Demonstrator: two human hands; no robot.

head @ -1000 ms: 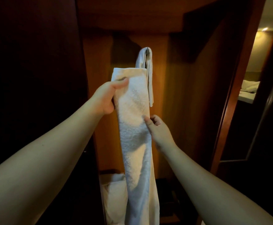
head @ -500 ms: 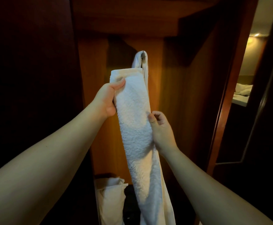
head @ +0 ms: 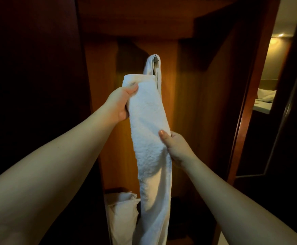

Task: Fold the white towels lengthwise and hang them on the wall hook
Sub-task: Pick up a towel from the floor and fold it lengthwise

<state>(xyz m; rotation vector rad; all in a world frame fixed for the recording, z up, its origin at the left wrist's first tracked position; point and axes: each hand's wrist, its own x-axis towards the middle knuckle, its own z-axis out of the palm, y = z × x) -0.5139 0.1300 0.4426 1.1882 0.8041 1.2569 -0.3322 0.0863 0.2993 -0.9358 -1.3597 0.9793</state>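
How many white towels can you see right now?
3, likely: a folded white terry towel gripped by the left hand and right hand; one white towel draped over the wall hook; crumpled white cloth low left. More may be hidden.

Held towel (head: 149, 138) hides the wall hook; its lower end (bottom edge) is cut off.

Left hand (head: 119, 103) grips the folded white towel (head: 148, 124) near its top edge, thumb across the front. Right hand (head: 177, 147) pinches its right edge lower down. Above the fingers, a second towel (head: 153, 66) hangs over the wall hook (head: 155, 59).
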